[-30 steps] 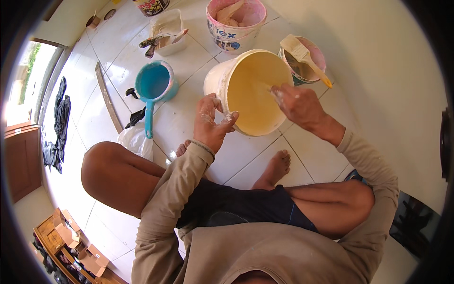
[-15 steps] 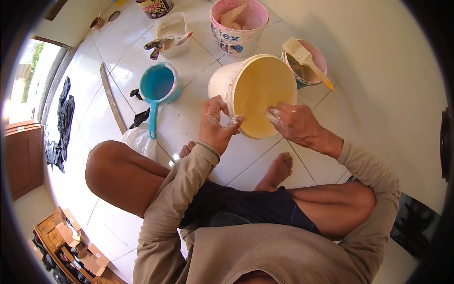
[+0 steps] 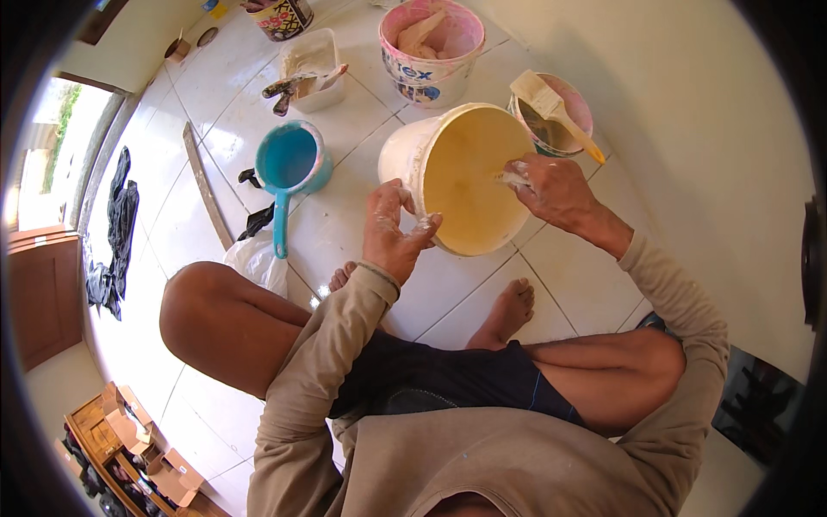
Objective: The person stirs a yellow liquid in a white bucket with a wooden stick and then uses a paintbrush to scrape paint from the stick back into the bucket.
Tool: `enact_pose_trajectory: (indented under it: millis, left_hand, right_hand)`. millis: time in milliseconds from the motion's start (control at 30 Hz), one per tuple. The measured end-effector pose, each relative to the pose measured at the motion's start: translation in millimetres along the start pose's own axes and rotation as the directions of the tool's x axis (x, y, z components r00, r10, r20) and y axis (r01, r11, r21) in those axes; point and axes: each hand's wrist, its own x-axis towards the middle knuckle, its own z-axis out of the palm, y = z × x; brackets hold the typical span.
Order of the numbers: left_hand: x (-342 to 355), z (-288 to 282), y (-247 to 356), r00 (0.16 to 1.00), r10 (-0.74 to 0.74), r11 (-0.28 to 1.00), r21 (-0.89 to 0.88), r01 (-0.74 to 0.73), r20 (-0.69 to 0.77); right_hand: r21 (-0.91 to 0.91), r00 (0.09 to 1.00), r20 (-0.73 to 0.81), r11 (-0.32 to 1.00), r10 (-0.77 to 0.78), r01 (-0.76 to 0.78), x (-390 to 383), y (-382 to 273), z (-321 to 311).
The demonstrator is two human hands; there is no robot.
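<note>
A whitish plastic bucket (image 3: 403, 164) tilts toward me, its yellowish inside facing me and smeared with a thin pale film. My left hand (image 3: 398, 228) grips its near left rim, thumb on the edge and fingers around the outer wall; white residue coats the fingers. At the right side of the bucket's mouth is my right hand (image 3: 556, 191), its fingers closed. Something small and whitish shows at those fingertips, but I cannot make out whether it is a held thing or residue.
Left of the bucket stands a blue dipper (image 3: 282, 202). Behind are a pink-stained pail (image 3: 431, 82), a clear tub (image 3: 332, 93) with dirty tools, and a patterned pail (image 3: 284, 19). A wide brush (image 3: 551, 105) lies across a small pail (image 3: 579, 99). A wooden strip (image 3: 205, 185) lies leftward.
My right hand has moved up and to the right along the inside of the bucket. My left hand keeps its grip on the rim, and the bucket has barely shifted.
</note>
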Motion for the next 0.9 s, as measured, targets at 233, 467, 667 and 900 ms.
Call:
enact_pose_trajectory:
  millis: [233,467,667,900]
  left_hand:
    - [0.4,-1.6,1.5,1.000,-0.018,1.000,0.006,0.018,0.003]
    - [-0.8,-0.3,1.4,1.000,-0.003,1.000,-0.021,0.003,-0.007]
    - [1.1,-0.2,-0.1,0.999,-0.037,0.996,-0.082,0.038,0.015]
    - [1.1,-1.0,-0.5,1.000,-0.003,1.000,-0.029,0.004,0.017]
  right_hand:
    - [-0.257,0.984,-0.052,0.954,-0.173,0.154,0.8,-12.0,8.4]
    - [0.000,0.987,0.015,0.987,-0.160,0.160,-13.6,-51.8,5.7]
    - [0.539,0.984,-0.116,0.841,0.136,-0.053,6.8,-49.5,7.6]
    - [0.197,0.965,0.207,0.959,0.161,-0.202,0.2,-13.6,1.0]
